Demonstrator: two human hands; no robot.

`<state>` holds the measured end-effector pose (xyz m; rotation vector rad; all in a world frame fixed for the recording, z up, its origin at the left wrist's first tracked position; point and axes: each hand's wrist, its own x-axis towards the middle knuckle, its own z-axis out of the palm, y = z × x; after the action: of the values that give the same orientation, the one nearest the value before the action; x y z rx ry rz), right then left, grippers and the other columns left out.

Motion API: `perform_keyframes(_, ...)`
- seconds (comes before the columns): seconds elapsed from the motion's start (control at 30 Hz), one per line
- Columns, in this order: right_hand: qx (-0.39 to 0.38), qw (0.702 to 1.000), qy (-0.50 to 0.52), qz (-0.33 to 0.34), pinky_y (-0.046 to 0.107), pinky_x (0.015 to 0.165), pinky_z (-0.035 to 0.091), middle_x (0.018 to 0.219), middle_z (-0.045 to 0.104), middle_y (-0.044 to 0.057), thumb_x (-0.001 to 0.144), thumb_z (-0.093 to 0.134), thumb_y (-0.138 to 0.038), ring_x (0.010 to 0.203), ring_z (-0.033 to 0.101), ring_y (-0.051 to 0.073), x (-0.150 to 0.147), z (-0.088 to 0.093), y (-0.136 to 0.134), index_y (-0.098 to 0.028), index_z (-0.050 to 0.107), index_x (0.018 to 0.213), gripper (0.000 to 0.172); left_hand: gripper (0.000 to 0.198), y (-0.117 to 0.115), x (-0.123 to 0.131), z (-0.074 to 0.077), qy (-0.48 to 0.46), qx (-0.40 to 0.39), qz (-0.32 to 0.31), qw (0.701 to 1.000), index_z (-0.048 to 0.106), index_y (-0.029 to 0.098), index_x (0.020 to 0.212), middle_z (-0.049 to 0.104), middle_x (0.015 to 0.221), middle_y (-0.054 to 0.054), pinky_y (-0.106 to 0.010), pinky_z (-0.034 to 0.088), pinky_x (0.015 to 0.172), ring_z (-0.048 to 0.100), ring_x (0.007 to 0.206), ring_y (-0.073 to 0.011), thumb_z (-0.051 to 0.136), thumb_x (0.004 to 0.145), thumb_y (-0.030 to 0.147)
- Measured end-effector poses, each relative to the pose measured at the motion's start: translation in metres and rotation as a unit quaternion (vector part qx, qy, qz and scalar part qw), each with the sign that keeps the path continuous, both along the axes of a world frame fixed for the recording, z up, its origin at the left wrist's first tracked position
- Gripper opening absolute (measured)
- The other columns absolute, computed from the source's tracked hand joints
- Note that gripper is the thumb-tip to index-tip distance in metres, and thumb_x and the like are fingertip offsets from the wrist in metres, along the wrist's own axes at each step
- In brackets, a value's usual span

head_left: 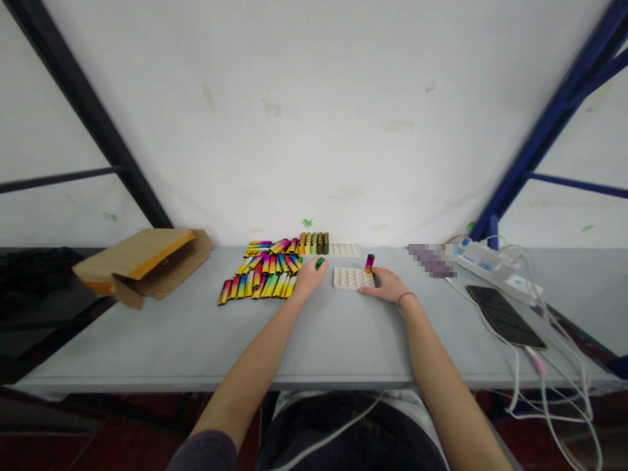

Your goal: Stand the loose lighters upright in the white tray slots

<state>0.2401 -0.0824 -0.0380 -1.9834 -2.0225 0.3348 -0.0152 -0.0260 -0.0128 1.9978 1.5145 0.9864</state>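
My left hand [309, 278] lies on the grey table [196, 333] beside a pile of rainbow-coloured tubes [265, 271], its fingers closed round a small green piece [320, 263]. My right hand [385, 284] rests at the right edge of a white tray with round holes [350, 278], fingers pinched on a pink-and-yellow tube [369, 263] standing upright at the tray's far right corner. A second white tray [344, 249] lies further back, next to a row of upright tubes [314, 243].
An open cardboard box [140, 265] lies at the left. At the right are a white power strip [483, 258], a dark phone [505, 317] and several white cables [549, 392]. A white wall rises behind the table, with dark frame bars either side.
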Motion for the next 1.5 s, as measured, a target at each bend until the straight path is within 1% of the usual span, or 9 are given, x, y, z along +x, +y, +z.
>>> perform_keyframes(0.17,-0.005,1.000,-0.002,0.001,0.045,0.113,0.041,0.147,0.057,0.017,0.079,0.072,-0.067,0.137,0.052,0.035,0.000,0.001,-0.001,-0.017,0.056,0.137,0.078,0.024,-0.001,0.000,0.002,-0.021,-0.002,0.026,0.999,0.058,0.019,0.072,0.059,0.069,-0.001,-0.026,0.037,0.070,0.053,0.073,-0.0174,0.050,0.090,0.033)
perform_keyframes(0.37,0.003,1.000,0.001,-0.003,0.046,0.113,0.041,0.146,0.058,0.017,0.078,0.073,-0.065,0.136,0.054,0.035,-0.001,-0.001,0.000,-0.018,0.057,0.137,0.077,0.031,-0.003,-0.001,-0.002,-0.070,-0.003,-0.005,0.998,0.055,0.019,0.067,0.054,0.064,0.003,-0.025,0.036,0.067,0.050,0.069,-0.0154,0.052,0.089,0.041)
perform_keyframes(0.6,0.015,1.000,0.002,-0.006,0.046,0.112,0.041,0.145,0.059,0.016,0.079,0.074,-0.062,0.134,0.055,0.035,-0.002,-0.001,-0.001,-0.020,0.058,0.136,0.073,0.033,-0.001,-0.002,-0.008,-0.042,0.012,-0.001,0.999,0.057,0.019,0.068,0.058,0.066,0.001,-0.025,0.037,0.069,0.052,0.070,-0.0160,0.053,0.091,0.042)
perform_keyframes(0.93,0.005,1.000,-0.002,-0.003,0.046,0.113,0.041,0.146,0.058,0.017,0.079,0.073,-0.064,0.135,0.054,0.035,-0.001,-0.001,0.000,-0.017,0.057,0.137,0.076,0.026,0.003,-0.002,-0.001,0.056,-0.006,0.032,0.998,0.062,0.020,0.079,0.069,0.080,-0.006,-0.027,0.039,0.071,0.061,0.080,-0.0212,0.048,0.095,0.035)
perform_keyframes(1.13,0.015,1.000,-0.003,-0.007,0.046,0.111,0.043,0.143,0.061,0.016,0.079,0.074,-0.063,0.133,0.056,0.035,-0.002,-0.002,-0.001,-0.018,0.059,0.134,0.073,0.031,0.005,-0.003,-0.009,0.023,-0.004,0.020,1.000,0.062,0.019,0.079,0.067,0.076,-0.004,-0.027,0.042,0.072,0.061,0.077,-0.0202,0.050,0.096,0.042)
perform_keyframes(1.2,0.014,1.000,-0.003,-0.007,0.046,0.111,0.043,0.143,0.061,0.016,0.079,0.074,-0.063,0.133,0.056,0.035,-0.003,-0.001,-0.001,-0.019,0.059,0.134,0.072,0.029,0.006,-0.004,-0.013,0.002,0.000,0.004,1.000,0.063,0.019,0.083,0.068,0.079,-0.004,-0.028,0.044,0.075,0.062,0.080,-0.0209,0.058,0.093,0.046)
perform_keyframes(1.3,0.006,1.000,-0.006,-0.007,0.046,0.111,0.043,0.144,0.060,0.016,0.079,0.073,-0.064,0.133,0.055,0.035,-0.004,0.000,-0.002,-0.019,0.058,0.135,0.073,0.030,0.005,-0.005,-0.014,-0.044,0.002,-0.011,0.999,0.062,0.019,0.103,0.069,0.093,-0.005,-0.029,0.047,0.081,0.065,0.087,-0.0215,0.070,0.086,0.041)
perform_keyframes(1.43,-0.008,1.000,-0.014,-0.009,0.046,0.113,0.040,0.147,0.057,0.017,0.080,0.071,-0.066,0.137,0.052,0.036,-0.009,0.003,-0.003,-0.017,0.056,0.136,0.076,0.029,0.001,-0.002,-0.011,-0.066,-0.035,-0.043,0.996,0.054,0.018,0.119,0.066,0.091,-0.005,-0.031,0.051,0.081,0.066,0.081,-0.0205,0.056,0.097,0.036)
perform_keyframes(1.5,-0.009,1.000,-0.018,-0.015,0.047,0.115,0.038,0.149,0.055,0.017,0.080,0.071,-0.067,0.139,0.049,0.036,-0.014,0.005,-0.004,-0.018,0.056,0.136,0.077,0.024,-0.002,0.000,-0.009,-0.046,-0.003,-0.061,0.997,0.055,0.018,0.118,0.065,0.098,-0.007,-0.034,0.050,0.091,0.066,0.094,-0.0221,0.050,0.100,0.034)
